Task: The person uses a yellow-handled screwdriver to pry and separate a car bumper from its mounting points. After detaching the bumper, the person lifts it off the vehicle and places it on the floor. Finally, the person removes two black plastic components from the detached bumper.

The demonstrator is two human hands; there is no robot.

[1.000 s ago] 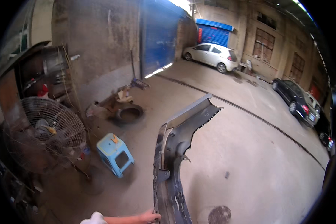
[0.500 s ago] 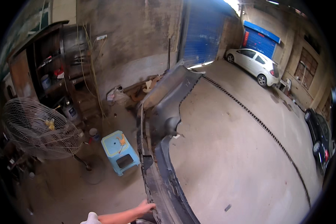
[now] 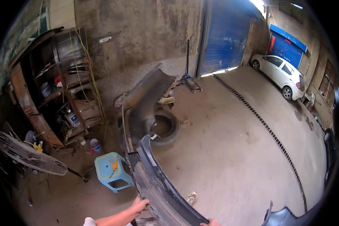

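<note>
A long, curved car bumper [image 3: 150,179] in dark grey plastic stretches from the lower edge up to the middle of the view, its hollow inner side facing me. My left hand [image 3: 140,205] is closed on its left edge near the lower end. At the bottom edge of the picture, my right hand [image 3: 211,223] shows only in part, its fingers curled over the bumper's right edge. Left of the bumper stands a light blue plastic stool [image 3: 113,171], with an orange tool [image 3: 114,163] lying on top.
A tyre [image 3: 168,138] lies beyond the bumper, and a floor jack [image 3: 192,83] stands by the blue shutter [image 3: 226,41]. To the left are a large fan [image 3: 28,154] and a cluttered cabinet [image 3: 37,113]. A dark panel [image 3: 286,218] juts in at lower right. A white car [image 3: 280,73] is parked far right.
The bumper has swung left across the view, uncovering the tyre and floor jack. My right hand has come into view on its right edge. My left hand keeps its grip.
</note>
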